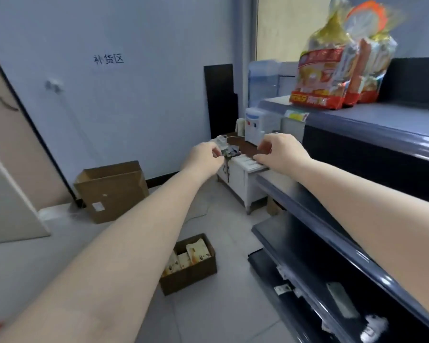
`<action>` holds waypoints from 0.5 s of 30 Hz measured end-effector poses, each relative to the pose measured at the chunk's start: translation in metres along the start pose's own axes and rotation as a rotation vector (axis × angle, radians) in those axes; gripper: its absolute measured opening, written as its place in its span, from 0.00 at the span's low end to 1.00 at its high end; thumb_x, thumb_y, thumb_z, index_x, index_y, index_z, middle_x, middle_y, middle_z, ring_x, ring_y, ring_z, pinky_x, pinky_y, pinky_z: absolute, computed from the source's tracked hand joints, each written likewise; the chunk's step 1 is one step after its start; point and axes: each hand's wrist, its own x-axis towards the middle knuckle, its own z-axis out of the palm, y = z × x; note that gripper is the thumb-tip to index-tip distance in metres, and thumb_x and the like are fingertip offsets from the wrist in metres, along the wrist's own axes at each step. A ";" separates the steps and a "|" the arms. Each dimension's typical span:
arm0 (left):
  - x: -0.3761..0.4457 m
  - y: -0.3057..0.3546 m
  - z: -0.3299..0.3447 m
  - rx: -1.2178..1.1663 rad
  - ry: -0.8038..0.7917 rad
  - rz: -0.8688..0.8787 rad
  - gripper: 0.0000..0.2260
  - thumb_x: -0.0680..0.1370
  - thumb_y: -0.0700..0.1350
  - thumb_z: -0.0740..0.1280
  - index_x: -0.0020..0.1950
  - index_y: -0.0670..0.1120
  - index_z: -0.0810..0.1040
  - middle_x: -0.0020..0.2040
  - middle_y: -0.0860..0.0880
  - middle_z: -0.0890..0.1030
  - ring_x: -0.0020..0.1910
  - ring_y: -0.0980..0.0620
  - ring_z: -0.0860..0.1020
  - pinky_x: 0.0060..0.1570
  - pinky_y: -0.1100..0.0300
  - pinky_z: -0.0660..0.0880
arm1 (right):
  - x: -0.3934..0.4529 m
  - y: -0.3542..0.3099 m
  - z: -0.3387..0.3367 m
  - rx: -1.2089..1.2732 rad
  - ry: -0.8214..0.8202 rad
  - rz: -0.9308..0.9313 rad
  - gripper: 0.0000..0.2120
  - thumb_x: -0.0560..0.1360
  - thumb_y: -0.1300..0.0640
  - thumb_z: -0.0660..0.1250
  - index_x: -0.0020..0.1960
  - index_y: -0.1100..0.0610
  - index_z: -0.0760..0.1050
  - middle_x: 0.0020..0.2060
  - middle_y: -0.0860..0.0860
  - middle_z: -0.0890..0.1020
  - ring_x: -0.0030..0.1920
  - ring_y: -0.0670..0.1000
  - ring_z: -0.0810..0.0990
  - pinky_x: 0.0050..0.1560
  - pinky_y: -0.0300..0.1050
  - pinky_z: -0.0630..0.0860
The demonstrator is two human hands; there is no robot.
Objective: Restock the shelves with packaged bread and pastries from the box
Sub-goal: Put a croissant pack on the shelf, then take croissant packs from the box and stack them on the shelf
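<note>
Several bags of packaged bread (332, 70) in red and gold wrappers stand upright on the top shelf (382, 125) at the upper right. A small open cardboard box (196, 276) on the floor below my arms holds several pale pastry packets (196, 251). Both arms reach forward at mid height, left of the shelving. My left hand (206, 155) and my right hand (280, 151) hang in the air with loosely curled fingers and hold nothing. Both hands are below and to the left of the bread bags.
Dark shelves (320, 243) run along the right, the lower ones bare except for price tags. A larger cardboard box (112, 189) stands by the wall at left. A white cabinet (243, 179) with a water dispenser (254, 127) sits beyond my hands.
</note>
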 end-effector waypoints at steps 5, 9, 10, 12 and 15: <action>-0.002 -0.104 -0.014 0.081 0.043 -0.227 0.03 0.77 0.49 0.64 0.47 0.52 0.76 0.51 0.51 0.80 0.51 0.49 0.78 0.47 0.57 0.73 | 0.043 -0.048 0.094 0.084 -0.162 -0.127 0.13 0.72 0.54 0.69 0.53 0.58 0.79 0.51 0.54 0.81 0.53 0.55 0.78 0.52 0.47 0.75; 0.011 -0.174 -0.014 0.106 0.064 -0.381 0.03 0.78 0.49 0.63 0.47 0.52 0.76 0.50 0.52 0.78 0.51 0.50 0.76 0.45 0.58 0.73 | 0.082 -0.066 0.167 0.163 -0.281 -0.173 0.10 0.71 0.54 0.69 0.50 0.56 0.78 0.45 0.51 0.79 0.49 0.54 0.78 0.50 0.47 0.76; 0.016 -0.189 -0.013 0.107 0.071 -0.419 0.03 0.78 0.49 0.63 0.47 0.52 0.76 0.50 0.52 0.78 0.51 0.50 0.77 0.47 0.56 0.74 | 0.093 -0.069 0.185 0.181 -0.308 -0.181 0.10 0.71 0.53 0.69 0.50 0.56 0.78 0.45 0.50 0.78 0.48 0.53 0.78 0.48 0.46 0.76; 0.029 -0.218 -0.008 0.103 0.077 -0.506 0.03 0.78 0.49 0.63 0.47 0.52 0.76 0.51 0.51 0.79 0.51 0.48 0.77 0.51 0.53 0.76 | 0.116 -0.072 0.218 0.202 -0.367 -0.195 0.12 0.72 0.53 0.69 0.52 0.57 0.78 0.46 0.50 0.78 0.46 0.51 0.76 0.46 0.43 0.74; 0.052 -0.254 0.002 0.096 0.065 -0.627 0.03 0.78 0.49 0.63 0.47 0.52 0.75 0.49 0.51 0.79 0.52 0.47 0.77 0.52 0.53 0.75 | 0.154 -0.074 0.261 0.232 -0.449 -0.186 0.14 0.72 0.52 0.69 0.55 0.57 0.78 0.50 0.52 0.80 0.49 0.51 0.77 0.50 0.45 0.76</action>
